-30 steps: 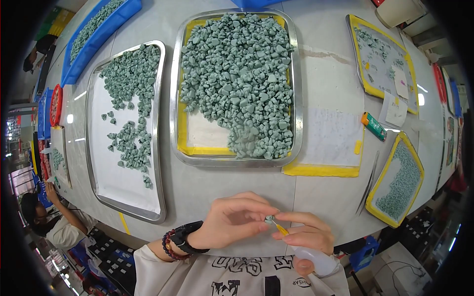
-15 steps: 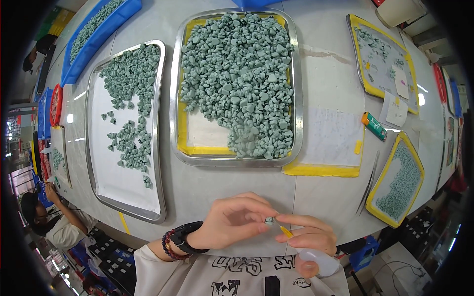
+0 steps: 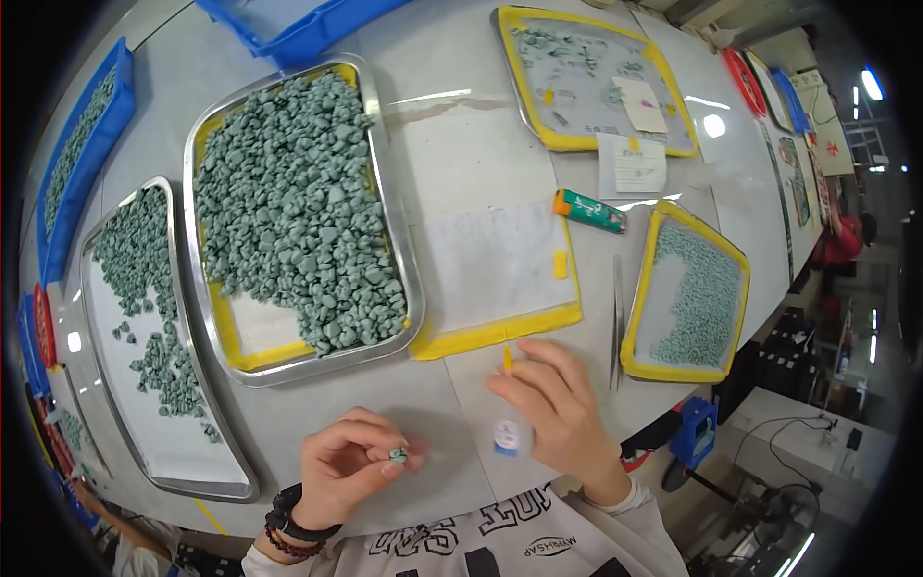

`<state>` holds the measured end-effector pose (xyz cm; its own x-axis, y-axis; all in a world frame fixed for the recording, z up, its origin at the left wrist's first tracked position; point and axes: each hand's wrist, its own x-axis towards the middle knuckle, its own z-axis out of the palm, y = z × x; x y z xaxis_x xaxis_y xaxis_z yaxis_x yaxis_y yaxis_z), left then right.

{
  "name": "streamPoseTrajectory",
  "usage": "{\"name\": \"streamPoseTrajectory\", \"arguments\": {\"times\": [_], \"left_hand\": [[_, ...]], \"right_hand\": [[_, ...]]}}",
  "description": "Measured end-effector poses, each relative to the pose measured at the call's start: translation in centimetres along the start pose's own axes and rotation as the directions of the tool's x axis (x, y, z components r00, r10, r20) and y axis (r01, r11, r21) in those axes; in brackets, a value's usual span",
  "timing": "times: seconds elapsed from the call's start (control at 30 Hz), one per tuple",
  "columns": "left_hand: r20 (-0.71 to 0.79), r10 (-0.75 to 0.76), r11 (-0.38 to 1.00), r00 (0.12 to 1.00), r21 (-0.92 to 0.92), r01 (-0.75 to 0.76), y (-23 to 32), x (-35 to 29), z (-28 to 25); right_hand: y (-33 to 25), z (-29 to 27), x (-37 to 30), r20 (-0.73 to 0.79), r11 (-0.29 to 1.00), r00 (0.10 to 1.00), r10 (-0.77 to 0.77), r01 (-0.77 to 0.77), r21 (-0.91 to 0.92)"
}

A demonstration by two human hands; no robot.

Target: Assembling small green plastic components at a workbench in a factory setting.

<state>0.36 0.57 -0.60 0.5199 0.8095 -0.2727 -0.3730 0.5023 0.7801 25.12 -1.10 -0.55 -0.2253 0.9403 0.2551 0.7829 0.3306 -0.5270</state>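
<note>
My left hand (image 3: 351, 464) pinches a small green piece (image 3: 398, 454) between thumb and forefinger above the table. Its other fingers are curled. To the right, my right hand (image 3: 553, 409) grips a small bottle (image 3: 507, 438) with a yellow nozzle and a white and blue label; the nozzle points away from me, and fingers hide the bottle's middle. Beyond my left hand, a metal tray (image 3: 252, 378) edged inside with yellow holds a heap of similar green pieces. A second metal tray (image 3: 154, 462), lined in white, carries more of them at the left.
A yellow-edged sheet (image 3: 490, 269) lies beside the heaped tray. Near it are a green lighter-like object (image 3: 591, 212), tweezers (image 3: 617, 322) and a yellow-rimmed tray (image 3: 632, 351) of tiny pieces. Another yellow-rimmed tray (image 3: 567, 141) with paper slips sits farther back. Blue bins (image 3: 322, 29) stand behind.
My view has swung to the right. My hands have drawn apart: the bottle's nozzle has left the green piece and now points away from me. My left hand still holds the piece.
</note>
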Motion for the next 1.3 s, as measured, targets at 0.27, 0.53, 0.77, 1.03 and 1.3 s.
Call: {"name": "streamPoseTrajectory", "arguments": {"times": [0.27, 0.53, 0.77, 1.03, 1.3], "left_hand": [[0.008, -0.024, 0.999, 1.000, -0.046, 0.024, -0.7, 0.3, 0.0], [0.026, -0.071, 0.996, 0.997, -0.057, 0.072, -0.9, 0.6, 0.2], [0.039, -0.090, 0.995, 0.995, -0.042, 0.091, -0.6, 0.5, 0.1], [0.036, -0.114, 0.991, 0.993, -0.060, 0.116, -0.3, 0.4, 0.0], [0.056, -0.147, 0.986, 0.988, -0.076, 0.151, -0.2, 0.5, 0.1]], "right_hand": [[2.6, -7.5, -3.3, -0.284, 0.878, 0.903, 0.321, -0.396, -0.269], [7.2, -9.5, -4.1, -0.074, 0.837, 0.896, 0.437, -0.436, -0.330], [7.0, -9.7, -3.7, -0.002, 0.874, 0.920, 0.393, -0.374, -0.311], [7.5, -10.0, -3.2, 0.096, 0.896, 0.912, 0.399, -0.366, -0.250], [7.1, -9.9, -3.3, 0.017, 0.902, 0.924, 0.381, -0.368, -0.224]]}}
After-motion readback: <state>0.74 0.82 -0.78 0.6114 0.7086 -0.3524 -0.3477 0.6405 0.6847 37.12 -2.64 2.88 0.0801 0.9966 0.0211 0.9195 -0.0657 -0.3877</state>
